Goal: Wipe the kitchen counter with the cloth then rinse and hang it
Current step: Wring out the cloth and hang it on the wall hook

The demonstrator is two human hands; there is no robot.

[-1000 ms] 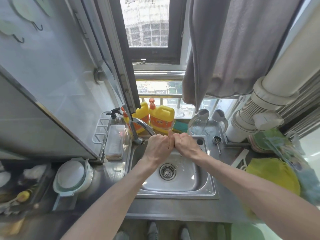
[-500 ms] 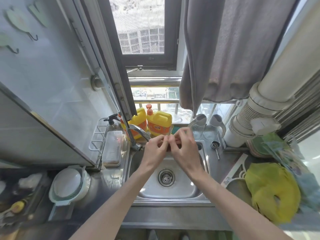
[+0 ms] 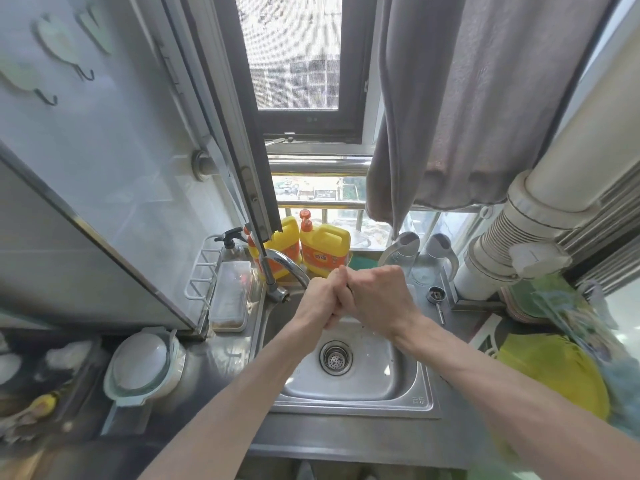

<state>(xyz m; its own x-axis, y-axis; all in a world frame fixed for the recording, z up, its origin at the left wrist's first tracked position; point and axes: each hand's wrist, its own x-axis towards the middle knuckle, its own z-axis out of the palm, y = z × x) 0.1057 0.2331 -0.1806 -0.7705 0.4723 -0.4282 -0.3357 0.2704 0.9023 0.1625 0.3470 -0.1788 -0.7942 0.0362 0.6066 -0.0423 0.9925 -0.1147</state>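
My left hand (image 3: 317,301) and my right hand (image 3: 381,297) are clenched and pressed together above the steel sink (image 3: 353,408), just under the spout of the faucet (image 3: 289,263). Only a dark sliver of a small cloth (image 3: 348,289) shows between the fingers; the rest is hidden inside my fists. No water stream is visible. A large grey cloth (image 3: 467,116) hangs from above in front of the window, over the back right of the sink.
Two yellow detergent bottles (image 3: 325,252) stand behind the faucet. A clear lidded box (image 3: 230,296) and a lidded bowl (image 3: 142,365) sit left of the sink. A yellow-green item (image 3: 550,372) and a white duct (image 3: 519,244) are on the right.
Half a second ago my right fingers were spread over a reddish-brown wad; now both hands are clenched tight together, slightly lower over the sink.
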